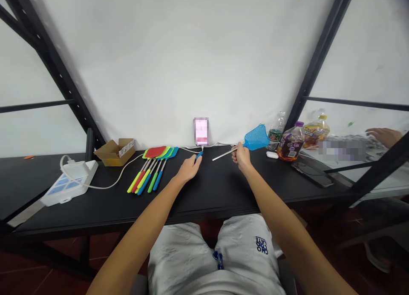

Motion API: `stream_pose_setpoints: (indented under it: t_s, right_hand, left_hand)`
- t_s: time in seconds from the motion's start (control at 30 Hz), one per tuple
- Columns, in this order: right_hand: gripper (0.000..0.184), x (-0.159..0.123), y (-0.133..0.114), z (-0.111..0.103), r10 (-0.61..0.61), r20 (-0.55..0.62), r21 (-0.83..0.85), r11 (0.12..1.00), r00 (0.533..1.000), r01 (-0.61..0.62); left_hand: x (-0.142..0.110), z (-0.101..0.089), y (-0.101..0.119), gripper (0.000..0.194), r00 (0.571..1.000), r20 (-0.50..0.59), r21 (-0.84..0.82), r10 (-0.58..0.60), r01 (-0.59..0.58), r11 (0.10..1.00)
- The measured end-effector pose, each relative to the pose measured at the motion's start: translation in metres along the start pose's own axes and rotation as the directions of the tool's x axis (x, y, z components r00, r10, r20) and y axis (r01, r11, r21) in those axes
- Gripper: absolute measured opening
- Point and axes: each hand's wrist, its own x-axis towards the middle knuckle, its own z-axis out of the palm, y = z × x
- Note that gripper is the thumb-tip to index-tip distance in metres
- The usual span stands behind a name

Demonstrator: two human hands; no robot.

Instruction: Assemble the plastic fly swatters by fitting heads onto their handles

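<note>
My right hand (242,158) is closed around a blue fly swatter (257,137) near the base of its mesh head, which tilts up to the right. The swatter's bare metal rod (223,153) points left and down, its end free. A short blue handle (198,156) pokes out of my closed left hand (189,168); most of it is hidden by the fingers. Rod and handle are apart. Left of my left hand lies a group of several fly swatters (155,152) with red, yellow, green and blue heads, their coloured grips toward me.
A phone (201,131) leans on the wall, with a cable attached. An open cardboard box (116,153) and a white power strip (70,182) stand left. Bottles (291,142), a white case (272,155) and a dark phone (312,174) are right. Beyond the frame, another person's hand (385,136) shows.
</note>
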Motion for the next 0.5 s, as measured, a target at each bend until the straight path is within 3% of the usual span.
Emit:
stream_pose_setpoints:
  t_s: [0.1,0.27,0.5]
  right_hand:
    - [0.037,-0.0034,-0.0047,0.0041,0.041,-0.029,0.041,0.998,0.999,-0.04]
    - [0.034,-0.0061,-0.0075,0.0072,0.061,0.063,0.112,0.991,0.996,-0.068]
    - [0.034,-0.0066,-0.0029,0.0086,0.023,0.106,0.039,0.999,0.994,-0.028]
  left_hand:
    - [-0.0015,0.0028,0.0007,0.041,0.998,0.056,0.063,0.043,-0.047,0.997]
    - [-0.0029,0.0057,0.0036,0.045,0.994,0.086,0.118,0.066,-0.076,0.99]
    - [-0.0059,0.0056,0.0063,0.045,0.991,0.09,0.127,0.1,-0.111,0.986]
